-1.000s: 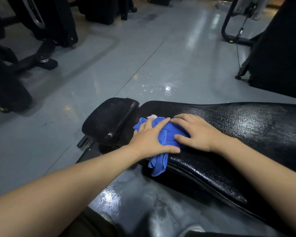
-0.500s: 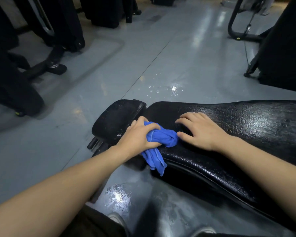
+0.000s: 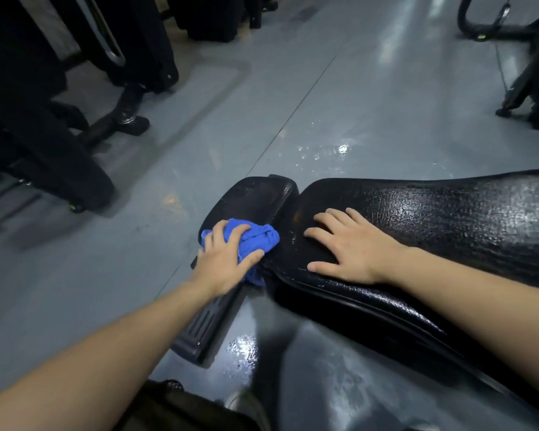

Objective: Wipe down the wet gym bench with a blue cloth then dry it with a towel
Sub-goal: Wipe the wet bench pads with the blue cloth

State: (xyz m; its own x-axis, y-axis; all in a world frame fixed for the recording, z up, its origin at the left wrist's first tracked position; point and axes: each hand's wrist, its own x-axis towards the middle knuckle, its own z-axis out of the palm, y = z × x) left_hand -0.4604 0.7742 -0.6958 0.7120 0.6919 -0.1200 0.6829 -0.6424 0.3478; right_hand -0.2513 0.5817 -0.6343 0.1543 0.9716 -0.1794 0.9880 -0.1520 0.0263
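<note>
A black padded gym bench (image 3: 433, 213) runs from the centre to the right edge, its surface glistening with water. A smaller black seat pad (image 3: 255, 194) adjoins it on the left. My left hand (image 3: 224, 259) presses a bunched blue cloth (image 3: 255, 239) onto the near part of the small pad, by the gap between the two pads. Spread flat on the main pad, my right hand (image 3: 346, 247) holds nothing. No towel is in view.
The grey floor (image 3: 324, 104) shows wet patches beyond and below the bench. Black gym machines (image 3: 44, 135) stand at the left and back. Another machine frame (image 3: 517, 82) is at the upper right. The bench's foot plate (image 3: 206, 331) lies below my left wrist.
My left hand has slid the blue cloth leftward, off the main pad onto the small seat pad. My right hand stayed flat on the main pad, now clear of the cloth.
</note>
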